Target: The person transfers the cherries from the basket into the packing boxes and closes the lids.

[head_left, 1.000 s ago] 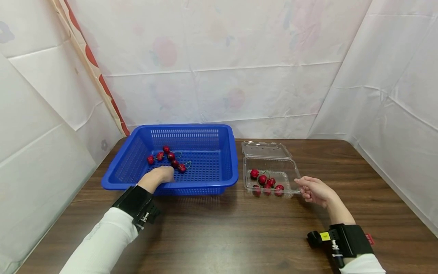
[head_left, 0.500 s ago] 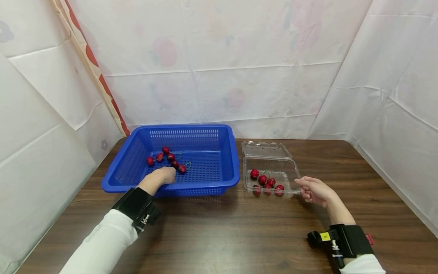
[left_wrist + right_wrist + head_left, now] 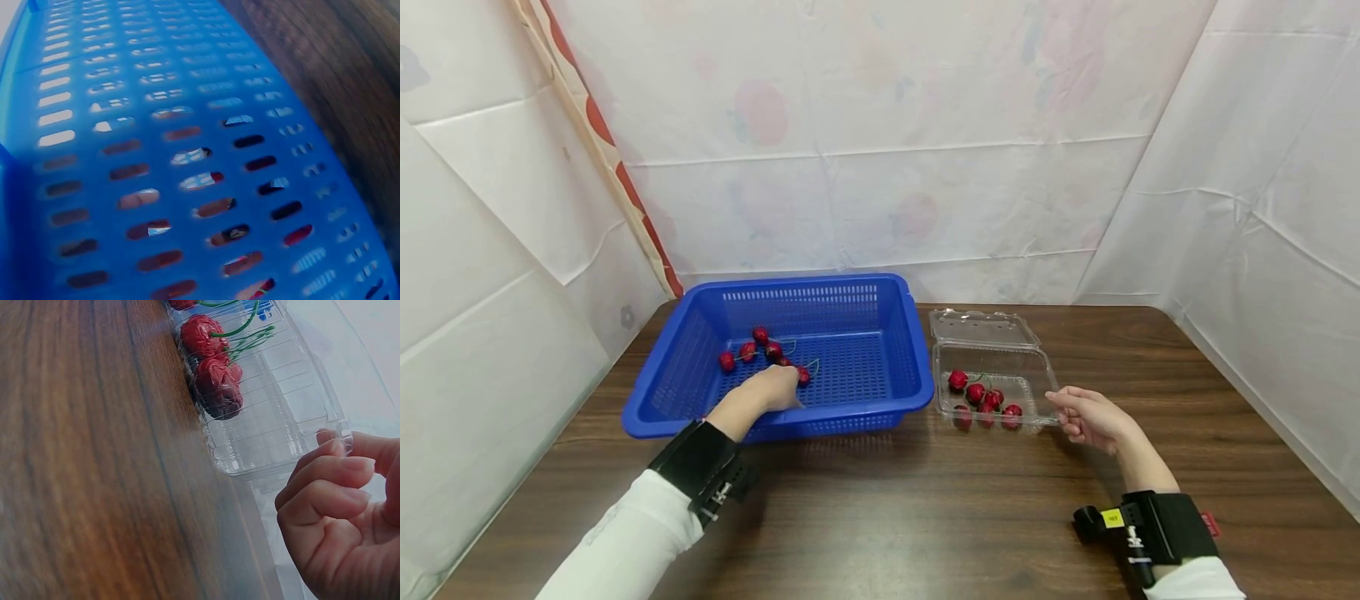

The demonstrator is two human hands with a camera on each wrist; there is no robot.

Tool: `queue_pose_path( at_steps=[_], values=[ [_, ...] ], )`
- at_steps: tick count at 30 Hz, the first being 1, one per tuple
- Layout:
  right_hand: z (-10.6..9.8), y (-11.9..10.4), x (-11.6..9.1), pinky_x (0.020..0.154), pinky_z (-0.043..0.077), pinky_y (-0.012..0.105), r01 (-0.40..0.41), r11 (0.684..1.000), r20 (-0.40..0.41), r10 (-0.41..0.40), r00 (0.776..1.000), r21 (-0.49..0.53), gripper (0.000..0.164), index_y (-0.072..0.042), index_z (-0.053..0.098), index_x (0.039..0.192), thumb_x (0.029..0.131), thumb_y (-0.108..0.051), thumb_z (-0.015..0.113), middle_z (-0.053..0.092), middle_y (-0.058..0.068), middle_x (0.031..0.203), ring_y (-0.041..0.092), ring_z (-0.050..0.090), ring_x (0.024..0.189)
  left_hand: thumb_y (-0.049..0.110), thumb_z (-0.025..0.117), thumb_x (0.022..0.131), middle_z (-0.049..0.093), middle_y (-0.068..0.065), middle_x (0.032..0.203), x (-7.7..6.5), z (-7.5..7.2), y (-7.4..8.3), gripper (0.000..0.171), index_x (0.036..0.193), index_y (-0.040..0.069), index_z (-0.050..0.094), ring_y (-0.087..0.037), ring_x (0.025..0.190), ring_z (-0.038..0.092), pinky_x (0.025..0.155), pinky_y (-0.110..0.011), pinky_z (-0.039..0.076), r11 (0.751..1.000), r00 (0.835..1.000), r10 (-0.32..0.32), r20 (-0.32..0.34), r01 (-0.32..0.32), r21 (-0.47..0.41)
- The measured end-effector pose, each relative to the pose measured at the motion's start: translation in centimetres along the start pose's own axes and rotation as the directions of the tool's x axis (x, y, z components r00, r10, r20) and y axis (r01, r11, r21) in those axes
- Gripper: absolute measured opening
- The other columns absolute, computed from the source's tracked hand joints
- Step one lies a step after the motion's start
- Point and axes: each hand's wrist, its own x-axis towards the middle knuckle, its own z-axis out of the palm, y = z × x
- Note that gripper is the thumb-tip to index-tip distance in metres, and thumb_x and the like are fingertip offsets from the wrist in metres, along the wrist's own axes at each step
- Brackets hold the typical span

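In the basket (image 3: 850, 358) a loose cluster of cherries (image 3: 760, 335) lies on the floor, and my left hand (image 3: 771, 388) reaches in over the near side, right by them, its fingers hidden, so I can't tell whether they are apart or closed on one. Just right of that, the clear box (image 3: 1015, 362) holds more cherries (image 3: 975, 393), and my right hand (image 3: 1088, 417) pinches its right edge between thumb and fingertips.

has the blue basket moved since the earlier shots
Yes: the blue basket has shifted, its front coming toward the viewer and its near right corner closer to the clear container, which stayed put.
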Motion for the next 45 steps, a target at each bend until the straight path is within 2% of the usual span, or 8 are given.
queue_pose_path(
  at_steps=[3, 7, 14, 23, 27, 31, 39, 45],
  values=[
    [0.0, 0.0, 0.0, 0.046, 0.032, 0.021, 0.0, 1.0, 0.0, 0.0, 1.0, 0.001, 0.023, -0.01, 0.039, 0.076, 0.093, -0.025, 0.045, 0.04, -0.001, 0.064, 0.006, 0.034, 0.049, 0.022, 0.068, 0.078, 0.058, -0.01, 0.076, -0.2, -0.1, 0.4, 0.027, 0.081, -0.003, 0.06, -0.018, 0.067, 0.052, 0.067, -0.036, 0.045, 1.0, 0.999, 0.003, -0.051, -0.003, -0.008],
    [0.0, 0.1, 0.0, 0.046, 0.032, 0.021, -0.001, 1.0, -0.001, 0.001, 1.0, 0.004, 0.023, -0.01, 0.039, 0.076, 0.093, -0.025, 0.045, 0.04, -0.001, 0.064, 0.005, 0.034, 0.049, 0.021, 0.068, 0.078, 0.034, 0.0, 0.056, -0.6, -0.2, 1.0, 0.034, 0.06, 0.006, 0.044, -0.012, 0.051, 0.033, 0.051, -0.028, 0.035, 0.998, 0.995, -0.008, -0.098, 0.001, -0.07],
    [-0.1, 0.1, 0.0, 0.046, 0.032, 0.021, 0.003, 1.0, -0.001, -0.003, 1.0, -0.003, 0.023, -0.01, 0.039, 0.077, 0.093, -0.026, 0.045, 0.04, -0.001, 0.064, 0.006, 0.034, 0.049, 0.02, 0.068, 0.076, 0.017, 0.006, 0.046, -1.2, -0.1, 1.8, 0.051, 0.045, 0.014, 0.028, -0.007, 0.042, 0.013, 0.042, -0.022, 0.018, 0.981, 0.964, 0.077, -0.254, -0.118, -0.152],
    [-0.1, 0.2, 0.0, 0.047, 0.032, 0.021, 0.004, 1.0, 0.002, -0.004, 1.0, 0.002, 0.023, -0.011, 0.039, 0.076, 0.093, -0.025, 0.045, 0.039, -0.001, 0.064, 0.006, 0.033, 0.049, 0.017, 0.067, 0.075, 0.049, -0.002, 0.059, -2.1, -0.4, 3.4, 0.019, 0.067, 0.004, 0.057, -0.012, 0.052, 0.042, 0.05, -0.026, 0.035, 0.951, 0.91, 0.04, -0.413, -0.162, -0.264],
    [-0.1, 0.2, 0.0, 0.047, 0.032, 0.021, 0.003, 1.0, 0.0, -0.003, 1.0, 0.003, 0.023, -0.011, 0.039, 0.076, 0.093, -0.025, 0.045, 0.039, -0.001, 0.064, 0.006, 0.033, 0.049, 0.02, 0.068, 0.076, 0.054, -0.006, 0.069, -2.1, -0.2, 3.8, 0.019, 0.077, 0.002, 0.06, -0.015, 0.059, 0.047, 0.055, -0.029, 0.041, 0.932, 0.88, 0.027, -0.474, -0.193, -0.306],
    [-0.1, 0.1, 0.0, 0.047, 0.032, 0.021, 0.005, 1.0, -0.005, -0.005, 1.0, -0.003, 0.023, -0.01, 0.039, 0.076, 0.093, -0.025, 0.045, 0.039, -0.001, 0.064, 0.006, 0.034, 0.049, 0.021, 0.069, 0.076, 0.053, -0.007, 0.074, -2.2, 0.2, 4.4, 0.02, 0.079, 0.002, 0.062, -0.018, 0.064, 0.047, 0.055, -0.029, 0.041, 0.911, 0.832, 0.018, -0.555, -0.242, -0.334],
    [-0.1, 0.1, 0.0, 0.047, 0.032, 0.022, 0.007, 1.0, -0.001, -0.007, 1.0, -0.006, 0.024, -0.011, 0.039, 0.075, 0.094, -0.025, 0.044, 0.039, -0.001, 0.065, 0.006, 0.033, 0.049, 0.021, 0.07, 0.076, 0.055, -0.008, 0.08, -2.3, 0.7, 6.0, 0.022, 0.084, 0.001, 0.064, -0.02, 0.072, 0.048, 0.062, -0.032, 0.042, 0.877, 0.695, 0.035, -0.718, -0.366, -0.312],
    [0.0, 0.1, 0.0, 0.047, 0.032, 0.022, 0.009, 1.0, 0.001, -0.009, 1.0, 0.004, 0.024, -0.011, 0.039, 0.075, 0.094, -0.025, 0.045, 0.039, -0.001, 0.065, 0.006, 0.033, 0.049, 0.019, 0.071, 0.075, 0.055, -0.008, 0.086, -2.2, 1.1, 7.5, 0.023, 0.088, 0.001, 0.064, -0.019, 0.076, 0.05, 0.065, -0.031, 0.044, 0.84, 0.625, 0.041, -0.78, -0.444, -0.311]
  ],
)
